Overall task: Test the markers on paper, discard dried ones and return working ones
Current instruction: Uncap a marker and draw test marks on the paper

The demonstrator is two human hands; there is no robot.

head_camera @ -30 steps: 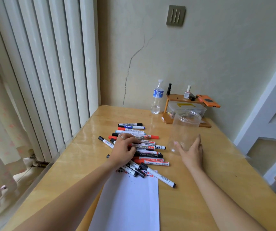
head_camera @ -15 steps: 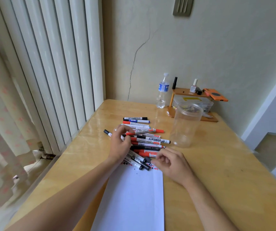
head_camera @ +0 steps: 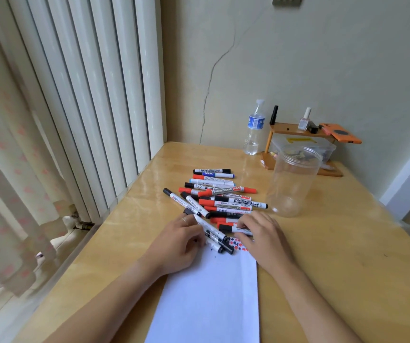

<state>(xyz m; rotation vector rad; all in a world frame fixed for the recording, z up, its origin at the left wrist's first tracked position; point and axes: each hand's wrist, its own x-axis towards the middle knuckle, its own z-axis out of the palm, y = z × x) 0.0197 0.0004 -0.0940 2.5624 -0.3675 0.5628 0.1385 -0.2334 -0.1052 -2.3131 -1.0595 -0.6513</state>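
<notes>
One bench (head_camera: pixel 347 256), wood, carries everything; white paper (head_camera: pixel 209 300) lies at the near edge with red and dark test marks at its far end. Marker pile (head_camera: pixel 218 196), roughly fifteen, sits just past the paper, mid-bench. Clear jar (head_camera: pixel 294 181) stands upright and empty, right of the pile, apart from it. Change: right hand (head_camera: pixel 263 237) was at the jar a second ago, now it's off it and down at the pile's near edge, fingers curled over a black-capped marker (head_camera: pixel 236 229), apparently pinching it. Left hand (head_camera: pixel 176 241) has come back from mid-pile to the paper's top edge, fingers curled beside a couple of black markers (head_camera: pixel 214 237) lying across that edge; whether it actually grips one, cannot tell. My read: jar parked, sorting done, next marker being picked for testing. Room: lower paper blank, plenty to scribble on. Bench right of the jar is bare wood. Left bench edge is near the pile, so rolling markers could drop there.
</notes>
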